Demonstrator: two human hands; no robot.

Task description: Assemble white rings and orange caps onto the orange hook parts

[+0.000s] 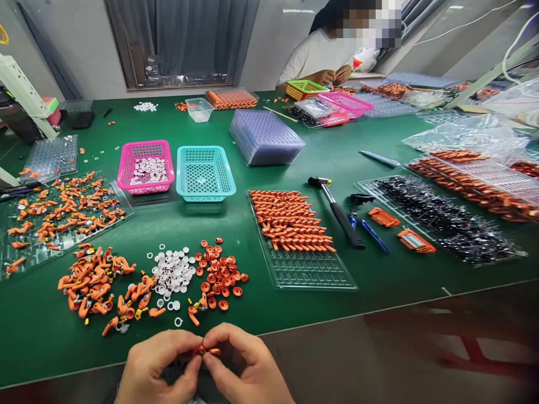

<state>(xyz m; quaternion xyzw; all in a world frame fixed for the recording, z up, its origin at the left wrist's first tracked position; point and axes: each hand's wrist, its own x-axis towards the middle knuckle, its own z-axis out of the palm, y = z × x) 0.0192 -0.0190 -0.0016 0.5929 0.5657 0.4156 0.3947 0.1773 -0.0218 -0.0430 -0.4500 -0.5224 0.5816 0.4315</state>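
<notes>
At the table's front edge, my left hand [162, 365] and my right hand [246, 365] meet fingertip to fingertip. Thumbs and forefingers of both pinch a small orange earbud part [206, 350]; the fingers cover much of it. Just beyond lie a few orange earbud stems with gold tabs [193, 314]. A heap of orange earbud shells [95, 280] spreads to the left. Beside it is a pile of white round discs [172, 272], then a group of orange cup-shaped caps [221, 272].
A clear tray [311, 275] holds rows of orange earbuds. Behind stand a pink basket [145, 185] with white discs and a turquoise basket [206, 193]. A hammer [341, 216], blue-handled pliers [373, 235] and a tray of black wired parts [446, 216] lie right. A co-worker [318, 59] sits opposite.
</notes>
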